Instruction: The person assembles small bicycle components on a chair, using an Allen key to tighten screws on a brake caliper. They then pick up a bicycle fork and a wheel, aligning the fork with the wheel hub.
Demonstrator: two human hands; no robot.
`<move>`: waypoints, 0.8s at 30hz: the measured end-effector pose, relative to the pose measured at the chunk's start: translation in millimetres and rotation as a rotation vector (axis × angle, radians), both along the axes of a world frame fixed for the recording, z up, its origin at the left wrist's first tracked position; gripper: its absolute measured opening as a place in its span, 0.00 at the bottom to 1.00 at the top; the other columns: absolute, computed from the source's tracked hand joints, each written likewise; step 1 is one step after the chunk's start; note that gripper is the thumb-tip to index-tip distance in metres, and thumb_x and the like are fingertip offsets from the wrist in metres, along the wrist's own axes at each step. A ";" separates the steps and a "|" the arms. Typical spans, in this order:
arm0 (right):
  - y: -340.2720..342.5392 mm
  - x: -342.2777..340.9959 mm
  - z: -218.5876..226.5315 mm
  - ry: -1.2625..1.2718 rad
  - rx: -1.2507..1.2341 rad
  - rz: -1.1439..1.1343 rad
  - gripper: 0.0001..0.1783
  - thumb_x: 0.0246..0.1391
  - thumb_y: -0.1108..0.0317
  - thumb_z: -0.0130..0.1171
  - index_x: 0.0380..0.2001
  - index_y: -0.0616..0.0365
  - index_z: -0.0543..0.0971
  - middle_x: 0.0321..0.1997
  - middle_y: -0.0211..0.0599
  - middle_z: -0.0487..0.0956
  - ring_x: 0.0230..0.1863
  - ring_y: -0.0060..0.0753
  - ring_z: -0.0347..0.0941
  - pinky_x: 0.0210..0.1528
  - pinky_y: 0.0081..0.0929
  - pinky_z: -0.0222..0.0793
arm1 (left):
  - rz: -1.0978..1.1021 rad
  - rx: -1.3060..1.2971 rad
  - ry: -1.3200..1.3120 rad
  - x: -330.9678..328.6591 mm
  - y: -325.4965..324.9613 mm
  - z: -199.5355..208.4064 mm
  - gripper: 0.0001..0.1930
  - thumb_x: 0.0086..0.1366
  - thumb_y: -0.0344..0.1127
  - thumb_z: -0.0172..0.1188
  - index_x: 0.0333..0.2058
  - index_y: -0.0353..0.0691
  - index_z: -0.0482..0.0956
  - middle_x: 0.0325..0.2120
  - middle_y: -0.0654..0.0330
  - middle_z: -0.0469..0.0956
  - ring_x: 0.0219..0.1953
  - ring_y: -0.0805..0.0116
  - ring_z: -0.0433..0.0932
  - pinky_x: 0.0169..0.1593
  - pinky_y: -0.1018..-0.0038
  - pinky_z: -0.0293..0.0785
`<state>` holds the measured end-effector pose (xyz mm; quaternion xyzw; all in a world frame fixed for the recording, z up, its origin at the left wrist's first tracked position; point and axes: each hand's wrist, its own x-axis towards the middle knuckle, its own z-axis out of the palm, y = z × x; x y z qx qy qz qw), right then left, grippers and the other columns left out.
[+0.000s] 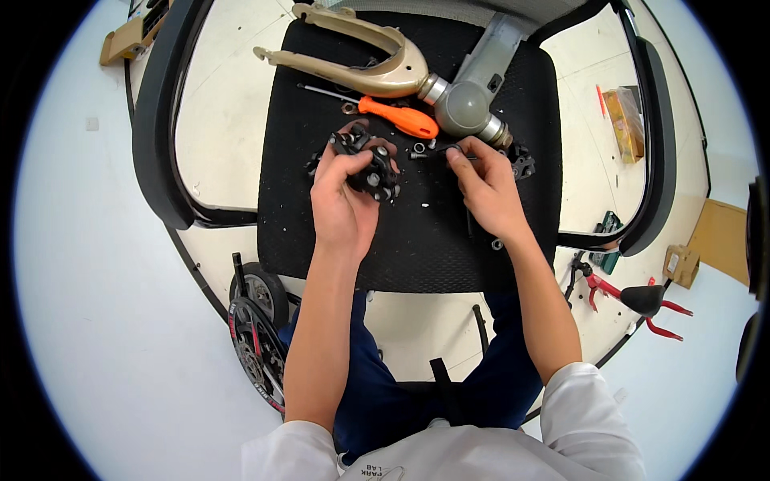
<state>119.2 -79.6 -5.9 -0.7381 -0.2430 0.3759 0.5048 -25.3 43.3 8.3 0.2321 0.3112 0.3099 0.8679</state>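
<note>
My left hand (343, 192) is closed around a black mechanical part with silver bolts (372, 170), held above the black mesh seat. To its right, my right hand (491, 188) pinches a thin dark tool (449, 149) that looks like a hex key; the fingers cover much of it. Just beyond both hands lies an orange-handled screwdriver (401, 117). A small bolt (418, 155) and a ring-shaped washer (419, 147) rest between the hands. Partly hidden behind my right hand is another black part with bolts (523, 164).
A beige fork (401, 68) joined to a grey tube assembly (465, 108) fills the seat's far side. Black armrests (164, 120) flank the seat. A wheeled thing (258, 337) stands at lower left; red-handled pliers-like tools (605, 290) and a small box (682, 265) are at right.
</note>
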 end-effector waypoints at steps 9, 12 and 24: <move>16.7 -13.9 -16.9 -0.769 0.101 0.260 0.13 0.48 0.70 0.63 0.38 0.61 0.79 0.27 0.45 0.78 0.28 0.50 0.77 0.30 0.41 0.74 | -0.189 -0.080 -0.302 10.6 -8.7 -2.0 0.24 0.59 0.37 0.44 0.53 0.32 0.66 0.31 0.51 0.69 0.25 0.63 0.69 0.31 0.70 0.63; 20.8 -16.4 -22.9 -0.824 0.050 0.238 0.13 0.47 0.71 0.62 0.38 0.62 0.79 0.32 0.46 0.77 0.29 0.52 0.77 0.31 0.42 0.74 | -0.206 -0.109 -0.324 14.6 -12.9 -2.5 0.25 0.61 0.41 0.41 0.53 0.32 0.67 0.29 0.51 0.69 0.23 0.63 0.68 0.30 0.70 0.62; 7.8 9.3 26.0 0.054 0.378 -0.098 0.09 0.53 0.77 0.63 0.38 0.70 0.81 0.27 0.30 0.80 0.22 0.06 0.60 0.26 0.10 0.59 | -0.293 0.044 -0.094 19.1 -19.4 -13.5 0.23 0.64 0.38 0.36 0.50 0.31 0.72 0.34 0.57 0.75 0.33 0.72 0.73 0.37 0.76 0.72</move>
